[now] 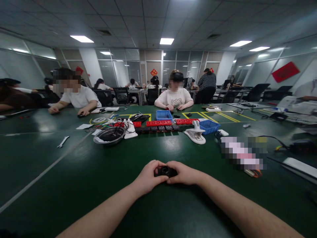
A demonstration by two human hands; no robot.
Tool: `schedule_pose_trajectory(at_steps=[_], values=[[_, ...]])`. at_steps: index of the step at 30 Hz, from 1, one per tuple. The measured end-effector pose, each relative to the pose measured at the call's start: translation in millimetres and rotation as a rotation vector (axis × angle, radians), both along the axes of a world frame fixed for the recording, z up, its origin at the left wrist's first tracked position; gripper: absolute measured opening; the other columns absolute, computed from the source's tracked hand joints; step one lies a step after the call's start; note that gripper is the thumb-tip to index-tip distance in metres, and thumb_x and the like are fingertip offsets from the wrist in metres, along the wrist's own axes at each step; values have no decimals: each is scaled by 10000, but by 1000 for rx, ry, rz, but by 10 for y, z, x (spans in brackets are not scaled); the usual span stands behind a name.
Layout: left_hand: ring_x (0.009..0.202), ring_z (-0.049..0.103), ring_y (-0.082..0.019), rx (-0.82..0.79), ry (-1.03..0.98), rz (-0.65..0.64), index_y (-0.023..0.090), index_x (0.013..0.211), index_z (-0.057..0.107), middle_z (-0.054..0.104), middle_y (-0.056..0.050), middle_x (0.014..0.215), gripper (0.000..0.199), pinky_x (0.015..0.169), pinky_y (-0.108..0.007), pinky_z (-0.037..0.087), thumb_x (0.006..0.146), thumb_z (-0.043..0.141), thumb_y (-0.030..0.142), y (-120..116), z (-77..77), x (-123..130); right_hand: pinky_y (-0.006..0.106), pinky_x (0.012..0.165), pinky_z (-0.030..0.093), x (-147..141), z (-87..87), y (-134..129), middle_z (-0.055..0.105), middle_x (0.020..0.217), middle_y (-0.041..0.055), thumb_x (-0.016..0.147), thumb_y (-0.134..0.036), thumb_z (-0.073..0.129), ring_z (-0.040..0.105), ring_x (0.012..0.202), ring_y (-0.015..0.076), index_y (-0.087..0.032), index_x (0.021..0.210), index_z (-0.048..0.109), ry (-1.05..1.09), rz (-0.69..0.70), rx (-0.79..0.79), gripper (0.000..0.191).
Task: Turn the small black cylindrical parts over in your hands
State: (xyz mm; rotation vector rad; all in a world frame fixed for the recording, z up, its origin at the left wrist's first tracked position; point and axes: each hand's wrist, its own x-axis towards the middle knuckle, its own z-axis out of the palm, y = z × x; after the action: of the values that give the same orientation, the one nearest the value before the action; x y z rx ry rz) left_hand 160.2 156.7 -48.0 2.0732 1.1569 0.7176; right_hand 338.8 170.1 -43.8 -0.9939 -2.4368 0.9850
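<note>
Just above the green tabletop, or resting on it, is a small black part with a round, lens-like opening (165, 170). My left hand (148, 178) curls round its left side, thumb in front and fingers behind. From the other side my right hand (184, 173) grips it in the same way. The fingertips of both hands nearly meet at the part. Its underside and ends are hidden by my fingers, and its exact kind cannot be made out.
Beyond my hands lie red and black socket strips (161, 128), a metal bowl (109, 141) with black cables, a white clip base (195, 136) and blue trays (209, 126). A wrench (63, 141) lies left. Two people (174, 96) sit across the table.
</note>
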Motion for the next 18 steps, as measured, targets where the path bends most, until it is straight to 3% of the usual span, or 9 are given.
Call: schedule_pose_trajectory(at_steps=[3,18], values=[[675,455,-133,-16,-1,-41,198,895,554,489,4,814,276,576,-223,356,645,607,302,-1,31,-15,228,662,388,38,36,38,529,827,-2,655,-195,609,497,756,134,-144,902,544,-22,35,-82,260],[716,485,-160,77,53,15,221,898,576,525,-4,807,314,622,-251,390,616,631,350,-66,81,21,211,649,364,19,11,64,497,779,-15,626,-230,649,469,732,128,-153,867,572,-44,48,2,265]])
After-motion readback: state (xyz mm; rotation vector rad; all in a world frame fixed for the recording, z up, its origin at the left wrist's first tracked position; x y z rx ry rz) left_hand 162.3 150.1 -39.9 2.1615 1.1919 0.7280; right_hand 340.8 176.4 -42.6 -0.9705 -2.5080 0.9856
